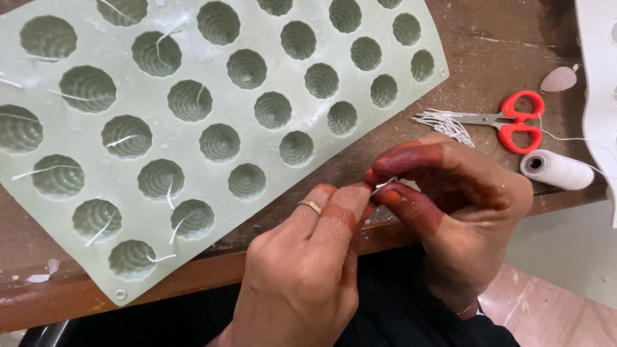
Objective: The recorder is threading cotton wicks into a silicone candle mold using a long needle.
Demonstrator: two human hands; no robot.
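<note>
My left hand [302,270] and my right hand [450,205] meet at the fingertips just over the table's front edge. Between them they pinch a thin needle [384,185], and I cannot make out a thread on it. A ring sits on one left finger. Just beyond the hands lies a pale green silicone mould [257,138] with many round ribbed cavities. White wick threads [170,193] lie in several cavities along its left and front sides.
Right of the mould lie red-handled scissors [514,119], a small bundle of cut white threads [447,125], and a spool of white thread [556,168]. A white tray edge [601,77] stands at the far right. The brown wooden table [488,51] ends just in front of me.
</note>
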